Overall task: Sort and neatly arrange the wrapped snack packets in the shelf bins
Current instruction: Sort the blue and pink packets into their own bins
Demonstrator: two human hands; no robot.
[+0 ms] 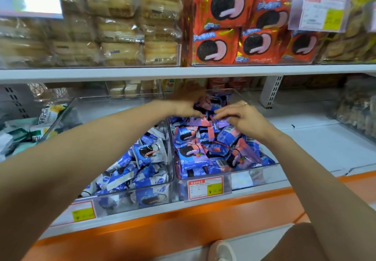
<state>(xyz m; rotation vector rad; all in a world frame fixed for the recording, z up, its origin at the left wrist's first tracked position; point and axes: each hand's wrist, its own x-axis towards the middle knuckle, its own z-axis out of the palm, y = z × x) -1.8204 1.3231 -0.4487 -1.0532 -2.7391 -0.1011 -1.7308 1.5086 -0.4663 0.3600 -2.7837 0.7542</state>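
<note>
Our left hand (187, 103) is curled round a few blue-pink packets (214, 101) at the back of the right bin (254, 176). The right hand (244, 119) is just beside it, pinching one packet's crimped edge. We judge it roughly midway: the blue-pink ones sit apart from the blue-white packets (146, 153) in the left bin (122, 201), but both heaps lie jumbled, none in rows. Packets are glossy, crinkly film pillows, likely slippery; bins are clear rigid plastic.

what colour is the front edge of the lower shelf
The shelf edge is orange; head view.
</note>
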